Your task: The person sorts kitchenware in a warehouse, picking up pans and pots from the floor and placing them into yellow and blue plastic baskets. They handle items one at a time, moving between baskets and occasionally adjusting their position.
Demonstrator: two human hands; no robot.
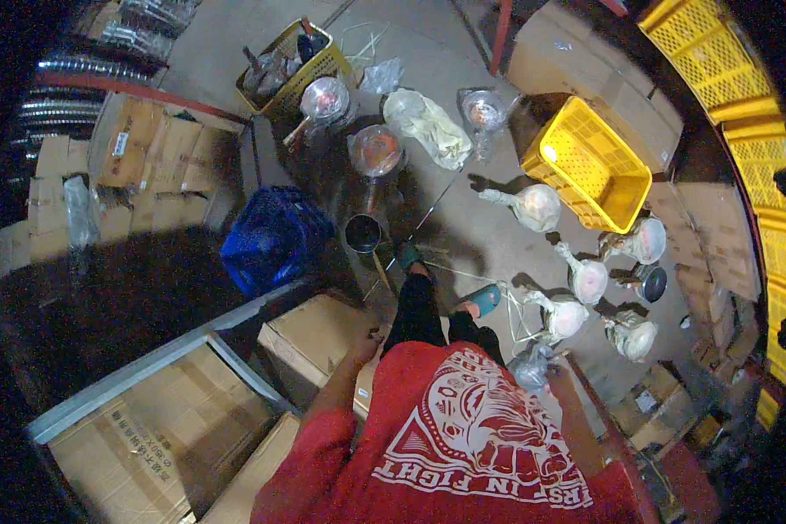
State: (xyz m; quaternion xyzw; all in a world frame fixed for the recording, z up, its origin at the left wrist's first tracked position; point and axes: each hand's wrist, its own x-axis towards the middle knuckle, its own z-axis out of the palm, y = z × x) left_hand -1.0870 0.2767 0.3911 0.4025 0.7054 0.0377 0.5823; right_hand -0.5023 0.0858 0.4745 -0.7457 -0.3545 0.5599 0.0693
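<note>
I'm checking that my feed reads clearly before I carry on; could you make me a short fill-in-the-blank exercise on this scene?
1. The blue crate lies on the person's ____ side.
2. The carton near the left hand is made of ____.
3. The person's shirt is ____ with white print.
4. The large open crate on the floor, right of the picture's centre, is coloured ____.

Missing words: left; cardboard; red; yellow.
</note>
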